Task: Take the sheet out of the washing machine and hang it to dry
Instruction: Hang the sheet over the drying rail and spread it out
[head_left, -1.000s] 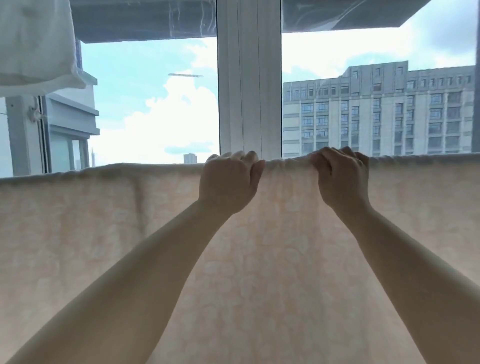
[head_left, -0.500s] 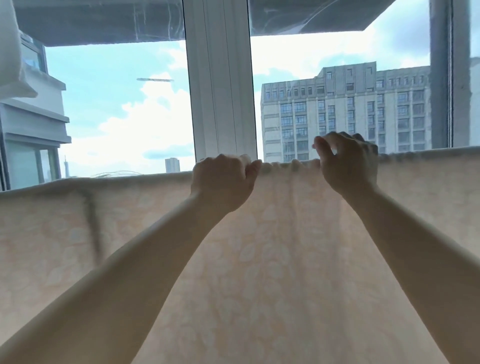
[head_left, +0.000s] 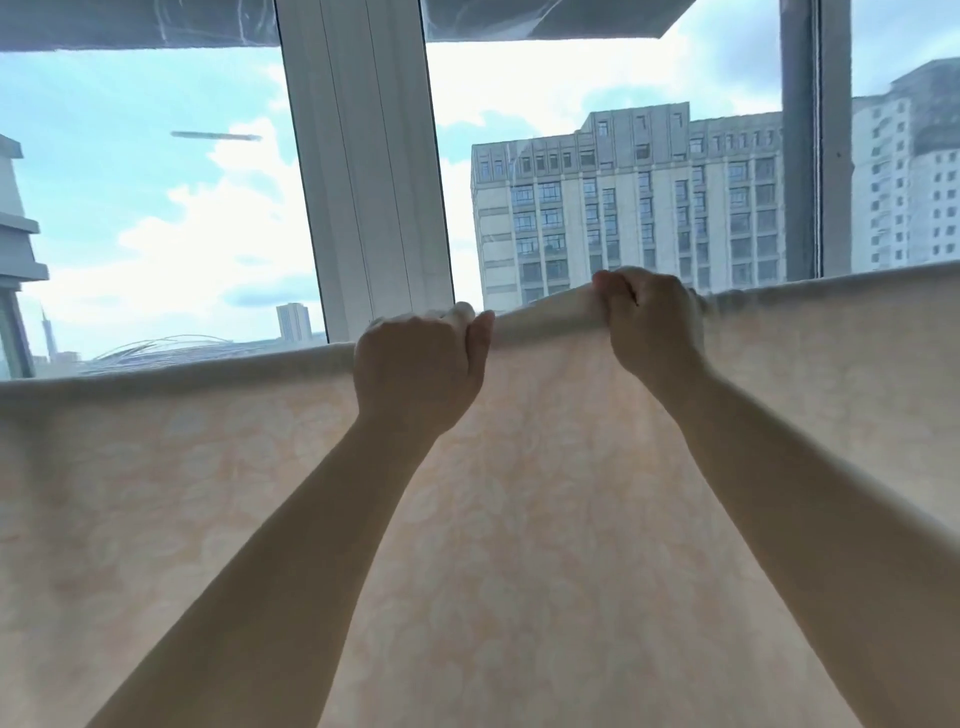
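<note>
Head view: I see the sheet (head_left: 519, 519) hanging across the window (head_left: 363, 171), its top edge level. Left hand (head_left: 418, 371) and right hand (head_left: 652, 325) each grip that edge with curled fingers, near one another, right slightly higher.

Both arms reach up and forward, bare forearms. Left hand (head_left: 421, 371) fisted, gripping the sheet (head_left: 519, 519) top edge; right hand (head_left: 652, 325) higher, fingers curled, pinching that edge.
</note>
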